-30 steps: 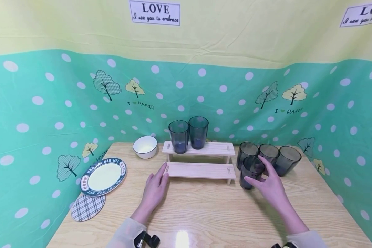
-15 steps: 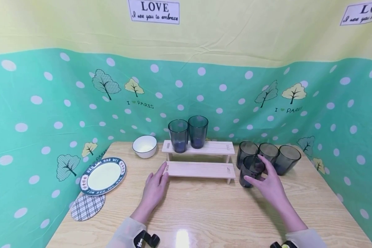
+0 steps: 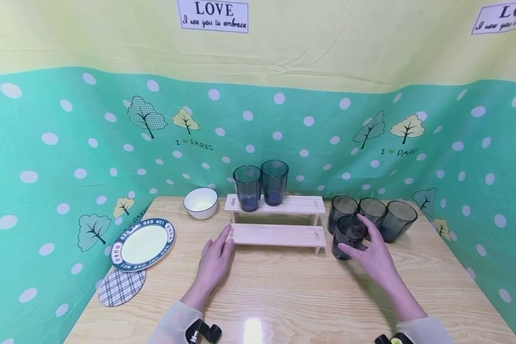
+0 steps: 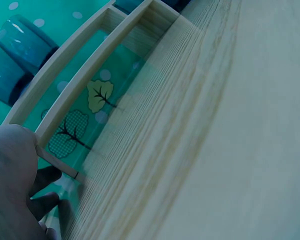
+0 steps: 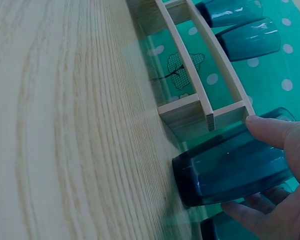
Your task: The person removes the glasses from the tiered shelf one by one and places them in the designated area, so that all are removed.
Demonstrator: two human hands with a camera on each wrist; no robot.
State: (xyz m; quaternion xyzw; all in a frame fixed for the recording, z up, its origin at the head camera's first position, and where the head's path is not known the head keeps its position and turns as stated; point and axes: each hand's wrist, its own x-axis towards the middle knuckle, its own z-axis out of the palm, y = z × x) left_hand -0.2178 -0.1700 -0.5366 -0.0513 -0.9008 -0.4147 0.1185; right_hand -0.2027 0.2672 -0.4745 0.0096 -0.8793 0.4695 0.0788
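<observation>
My right hand (image 3: pixel 377 262) holds a dark, see-through drinking glass (image 3: pixel 343 239) between thumb and fingers, just right of a two-step wooden rack (image 3: pixel 275 235). In the right wrist view this glass (image 5: pixel 225 167) is upright on or just over the table; I cannot tell which. The thumb (image 5: pixel 270 131) lies on one side of it, the fingers on the other. At the rack's left end rests my left hand (image 3: pixel 215 263), its fingers extended and touching the lower step. Two similar glasses (image 3: pixel 247 188) stand side by side on the upper step, toward its left.
Several more dark glasses (image 3: pixel 396 220) stand close behind the held one. A white bowl (image 3: pixel 200 203) with a dark rim sits left of the rack. Farther left, a blue-rimmed plate (image 3: pixel 144 244) overlaps a checked round mat (image 3: pixel 121 289). Patterned cloth (image 3: pixel 309 143) hangs behind the wooden table (image 3: pixel 284 291).
</observation>
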